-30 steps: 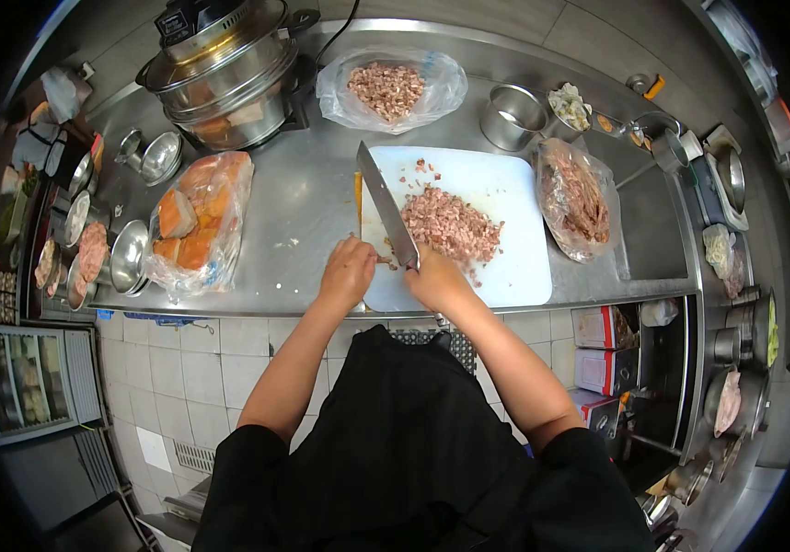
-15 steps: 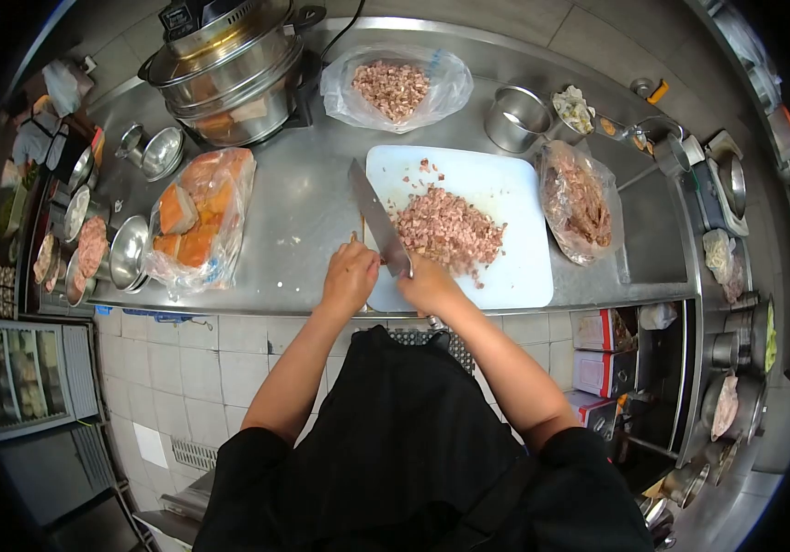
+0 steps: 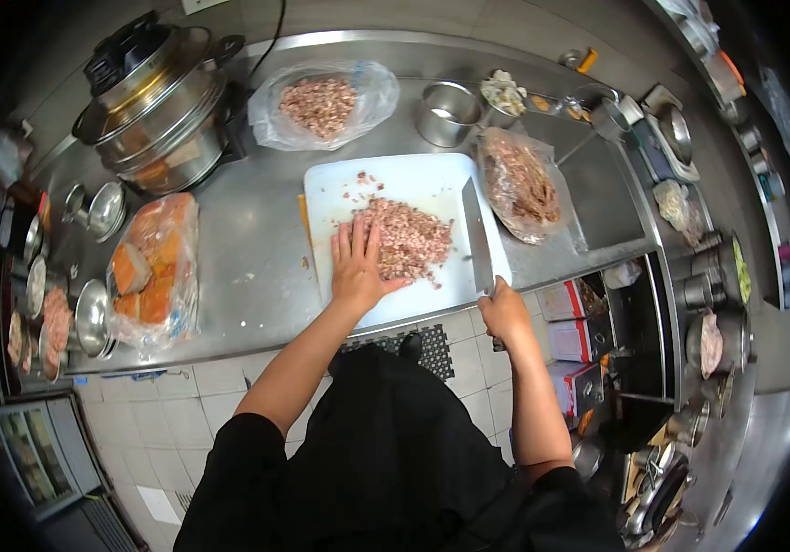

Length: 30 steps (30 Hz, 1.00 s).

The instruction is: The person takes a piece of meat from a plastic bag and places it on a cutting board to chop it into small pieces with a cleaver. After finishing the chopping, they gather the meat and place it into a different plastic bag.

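Chopped meat (image 3: 410, 237) lies in a loose pile on a white cutting board (image 3: 340, 183). My left hand (image 3: 358, 270) rests at the pile's left side, fingers spread, thumb touching its near edge. In my right hand (image 3: 506, 314) is the handle of a large kitchen knife (image 3: 478, 238). Its blade points away from me along the board's right side, apart from the meat. A few small meat bits lie near the board's far left part.
Behind the board sits a plastic bag of chopped meat (image 3: 319, 106) beside a steel pot (image 3: 447, 114). A bag of meat (image 3: 517, 187) lies to the right, near the sink (image 3: 606, 196). Bagged orange-skinned meat blocks (image 3: 148, 267) and a large steamer (image 3: 160, 115) stand left.
My right hand has carried the knife from the board's left side to its right. My left hand has moved from the near left edge onto the meat pile, fingers now spread. The view has shifted.
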Motion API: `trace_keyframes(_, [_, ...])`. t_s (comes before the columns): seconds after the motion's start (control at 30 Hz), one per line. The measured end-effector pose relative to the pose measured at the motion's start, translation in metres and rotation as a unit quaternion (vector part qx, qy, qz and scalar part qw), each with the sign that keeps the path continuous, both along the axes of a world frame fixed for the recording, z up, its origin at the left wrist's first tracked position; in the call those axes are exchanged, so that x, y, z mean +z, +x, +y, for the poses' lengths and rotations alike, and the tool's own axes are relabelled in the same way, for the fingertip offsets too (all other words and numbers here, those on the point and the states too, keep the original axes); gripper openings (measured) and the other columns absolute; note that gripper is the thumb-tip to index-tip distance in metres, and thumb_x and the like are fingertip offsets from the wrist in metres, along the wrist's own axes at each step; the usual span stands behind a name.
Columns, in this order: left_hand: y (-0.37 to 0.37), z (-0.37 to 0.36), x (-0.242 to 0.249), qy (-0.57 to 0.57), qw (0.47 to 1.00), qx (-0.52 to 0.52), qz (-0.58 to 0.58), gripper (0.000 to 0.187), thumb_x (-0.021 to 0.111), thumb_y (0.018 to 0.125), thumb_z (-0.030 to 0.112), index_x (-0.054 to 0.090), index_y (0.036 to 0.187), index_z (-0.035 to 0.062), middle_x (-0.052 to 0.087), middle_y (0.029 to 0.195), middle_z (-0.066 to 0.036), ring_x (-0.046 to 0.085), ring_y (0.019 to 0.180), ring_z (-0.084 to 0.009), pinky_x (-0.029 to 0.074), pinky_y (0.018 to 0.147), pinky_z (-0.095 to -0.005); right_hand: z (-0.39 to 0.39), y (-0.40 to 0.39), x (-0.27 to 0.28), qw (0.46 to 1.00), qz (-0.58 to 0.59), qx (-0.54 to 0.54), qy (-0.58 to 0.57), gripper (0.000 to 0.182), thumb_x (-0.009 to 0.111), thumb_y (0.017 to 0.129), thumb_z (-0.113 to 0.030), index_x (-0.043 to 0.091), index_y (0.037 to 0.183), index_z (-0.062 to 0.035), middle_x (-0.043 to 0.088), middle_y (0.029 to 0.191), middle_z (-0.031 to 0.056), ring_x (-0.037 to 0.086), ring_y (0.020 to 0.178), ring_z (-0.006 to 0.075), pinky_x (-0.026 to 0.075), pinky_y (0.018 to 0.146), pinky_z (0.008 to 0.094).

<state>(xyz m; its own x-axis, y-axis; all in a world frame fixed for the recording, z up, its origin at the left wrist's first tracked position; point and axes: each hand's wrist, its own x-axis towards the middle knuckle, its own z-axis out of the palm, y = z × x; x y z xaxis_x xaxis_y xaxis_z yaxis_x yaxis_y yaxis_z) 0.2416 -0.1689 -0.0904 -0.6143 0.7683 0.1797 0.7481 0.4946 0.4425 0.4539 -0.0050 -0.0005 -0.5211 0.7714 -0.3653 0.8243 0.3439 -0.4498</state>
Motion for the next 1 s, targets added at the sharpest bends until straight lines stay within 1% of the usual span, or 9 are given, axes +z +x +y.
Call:
trace_keyframes(0.37, [0.013, 0.070, -0.013, 0.120, 0.990, 0.061, -0.035, 0.091, 0.070, 0.085, 0.048, 0.031, 0.149, -0.0030, 0.023, 0.158, -0.025, 0.020, 0.147, -0.0418, 0.016, 0.121, -0.0511, -0.024, -0.045, -0.002, 0.989, -0.036, 0.131, 0.052, 0.036, 0.059, 0.085, -0.018, 0.055, 0.112, 0.0045, 0.068, 0.097, 0.0301, 0.068, 0.093, 0.0445, 0.052, 0.086, 0.0497])
trace_keyframes(0.43, [0.018, 0.061, -0.006, 0.163, 0.984, 0.023, -0.066, 0.094, 0.072, 0.083, 0.052, 0.032, 0.150, 0.0009, 0.022, 0.158, -0.026, 0.018, 0.147, -0.0437, 0.017, 0.121, -0.0496, -0.003, -0.036, -0.006, 0.987, 0.050, 0.121, -0.099, 0.034, 0.059, 0.085, -0.018, 0.056, 0.111, 0.0042, 0.069, 0.088, 0.0281, 0.070, 0.073, 0.0393, 0.056, 0.074, 0.0453])
trace_keyframes(0.47, [0.024, 0.056, -0.001, 0.197, 0.979, -0.007, -0.052, 0.102, 0.075, 0.075, 0.060, 0.033, 0.152, 0.0069, 0.019, 0.160, -0.024, 0.013, 0.148, -0.0448, 0.016, 0.119, -0.0555, 0.007, -0.027, -0.009, 0.980, 0.086, 0.091, -0.157, 0.028, 0.058, 0.087, -0.016, 0.056, 0.108, 0.0019, 0.067, 0.074, 0.0193, 0.064, 0.050, 0.0283, 0.054, 0.053, 0.0406])
trace_keyframes(0.5, [0.032, 0.050, 0.007, 0.194, 0.980, -0.002, -0.048, 0.102, 0.075, 0.075, 0.060, 0.033, 0.152, 0.0069, 0.019, 0.160, -0.024, 0.013, 0.148, -0.0448, 0.016, 0.119, -0.0555, 0.016, -0.016, -0.013, 0.978, 0.087, 0.097, -0.161, 0.028, 0.058, 0.087, -0.016, 0.056, 0.108, 0.0019, 0.067, 0.074, 0.0193, 0.064, 0.050, 0.0283, 0.054, 0.053, 0.0406])
trace_keyframes(0.57, [0.050, 0.043, 0.020, 0.024, 0.997, -0.056, 0.053, 0.111, 0.077, 0.066, 0.068, 0.036, 0.150, 0.0098, 0.019, 0.161, -0.020, 0.012, 0.148, -0.0443, 0.013, 0.115, -0.0670, 0.032, 0.007, -0.024, 0.943, 0.171, 0.000, -0.287, 0.021, 0.059, 0.087, -0.013, 0.056, 0.104, -0.0008, 0.060, 0.064, 0.0100, 0.055, 0.042, 0.0188, 0.046, 0.039, 0.0347])
trace_keyframes(0.8, [0.044, 0.080, 0.001, 0.024, 0.990, 0.054, 0.127, 0.095, 0.076, 0.066, 0.068, 0.047, 0.147, 0.0267, 0.025, 0.160, -0.018, 0.014, 0.149, -0.0417, 0.015, 0.110, -0.0722, 0.040, 0.050, -0.054, 0.861, 0.229, -0.039, -0.452, 0.024, 0.060, 0.087, -0.011, 0.051, 0.108, -0.0036, 0.052, 0.058, 0.0051, 0.051, 0.040, 0.0169, 0.041, 0.036, 0.0323])
trace_keyframes(0.9, [0.045, 0.083, 0.004, 0.061, 0.992, 0.057, 0.096, 0.084, 0.074, 0.070, 0.066, 0.054, 0.141, 0.0274, 0.033, 0.155, -0.017, 0.020, 0.147, -0.0422, 0.017, 0.109, -0.0718, 0.016, 0.028, -0.067, 0.842, 0.206, 0.004, -0.498, 0.026, 0.059, 0.088, -0.010, 0.050, 0.110, -0.0034, 0.051, 0.058, 0.0053, 0.050, 0.039, 0.0174, 0.041, 0.036, 0.0329])
trace_keyframes(0.93, [0.047, 0.084, 0.009, 0.099, 0.984, 0.073, 0.131, 0.067, 0.081, 0.070, 0.049, 0.064, 0.129, 0.0217, 0.043, 0.147, -0.016, 0.035, 0.137, -0.0435, 0.030, 0.106, -0.0640, 0.009, 0.019, -0.065, 0.836, 0.196, 0.015, -0.511, 0.025, 0.059, 0.087, -0.009, 0.050, 0.110, -0.0032, 0.051, 0.058, 0.0055, 0.050, 0.039, 0.0177, 0.041, 0.036, 0.0330])
trace_keyframes(1.0, [0.043, 0.085, 0.003, 0.132, 0.981, 0.079, 0.116, 0.060, 0.080, 0.071, 0.045, 0.066, 0.124, 0.0202, 0.045, 0.144, -0.016, 0.037, 0.135, -0.0420, 0.030, 0.108, -0.0605, 0.004, 0.010, -0.071, 0.826, 0.190, 0.026, -0.531, 0.025, 0.059, 0.087, -0.009, 0.050, 0.109, -0.0031, 0.051, 0.058, 0.0056, 0.050, 0.039, 0.0179, 0.041, 0.036, 0.0332])
